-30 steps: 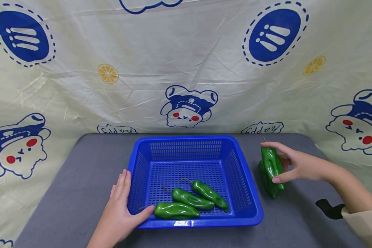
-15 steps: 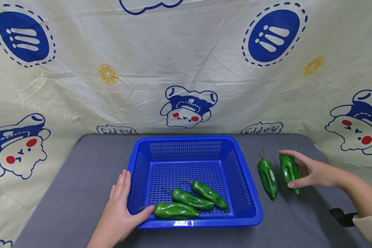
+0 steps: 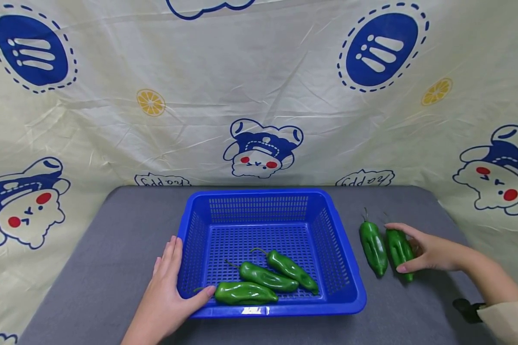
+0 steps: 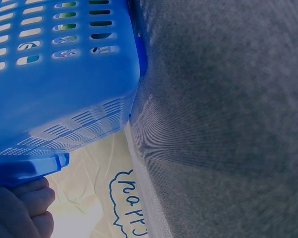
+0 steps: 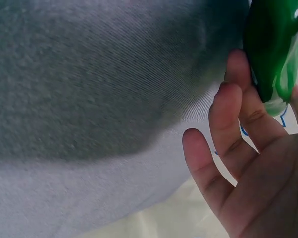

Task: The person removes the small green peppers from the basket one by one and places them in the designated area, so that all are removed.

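Observation:
My right hand point(image 3: 438, 251) pinches a long green pepper point(image 3: 399, 247) lengthwise, index finger near the stem end and thumb near the tip. In the right wrist view the pepper point(image 5: 273, 44) is cut off at the top right, with the other fingers spread below it. A second green pepper point(image 3: 373, 248) lies just left of the held one on the grey cloth. My left hand point(image 3: 164, 292) rests at the near left corner of a blue plastic basket point(image 3: 259, 192), fingers straight along its side and thumb over the front rim. Three peppers, among them the front one point(image 3: 246, 293), lie inside.
Grey cloth point(image 3: 125, 249) covers the table. Behind it hangs a pale printed curtain point(image 3: 259, 72) with blue cartoon figures. The basket's slotted outer wall point(image 4: 65, 94) fills much of the left wrist view.
My right hand has moved right with its pepper, away from the second pepper that lay partly behind it, then slightly nearer and back left, lowering it. The left hand and basket stay put.

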`<state>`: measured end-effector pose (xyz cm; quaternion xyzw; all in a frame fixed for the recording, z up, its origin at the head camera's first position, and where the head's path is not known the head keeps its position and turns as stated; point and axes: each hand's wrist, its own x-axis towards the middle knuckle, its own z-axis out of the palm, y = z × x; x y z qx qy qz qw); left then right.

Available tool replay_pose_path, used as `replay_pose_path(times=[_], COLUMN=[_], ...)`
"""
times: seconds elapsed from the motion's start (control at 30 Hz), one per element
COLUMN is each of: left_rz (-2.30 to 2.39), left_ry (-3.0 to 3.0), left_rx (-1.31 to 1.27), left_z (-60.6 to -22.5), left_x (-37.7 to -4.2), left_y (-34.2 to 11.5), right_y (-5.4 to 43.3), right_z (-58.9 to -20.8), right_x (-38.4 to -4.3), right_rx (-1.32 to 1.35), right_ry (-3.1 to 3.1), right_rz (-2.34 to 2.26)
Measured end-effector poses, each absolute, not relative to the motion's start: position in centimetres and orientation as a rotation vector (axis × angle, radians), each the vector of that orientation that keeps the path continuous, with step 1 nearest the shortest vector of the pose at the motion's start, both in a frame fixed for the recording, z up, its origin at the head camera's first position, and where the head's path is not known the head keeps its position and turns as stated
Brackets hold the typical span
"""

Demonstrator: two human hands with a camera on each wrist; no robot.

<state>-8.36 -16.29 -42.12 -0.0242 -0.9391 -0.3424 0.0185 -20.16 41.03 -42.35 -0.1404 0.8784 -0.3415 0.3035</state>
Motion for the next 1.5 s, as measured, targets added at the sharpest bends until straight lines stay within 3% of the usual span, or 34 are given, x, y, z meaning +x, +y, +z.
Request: replay_pose_path(times=[0.47, 0.83, 1.5], left_rz=[-1.068, -1.067, -1.047], left_ry=[-2.932, -2.953, -2.963], left_rx=[-0.06, -0.04, -0.029], left_z=[-42.0, -41.9, -41.9], left_x=[-8.4, -8.4, -8.5], left_y=[-16.2, -16.2, -16.3], right_y=[40.7, 40.4, 27.2], right_z=[-42.3, -38.3, -32.1], right_x=[-20.0, -20.9, -23.1], right_rx=[-0.294, -0.38, -0.696], right_ry=[2.436, 2.554, 2.491], right_rz=[-0.687, -0.674, -0.742])
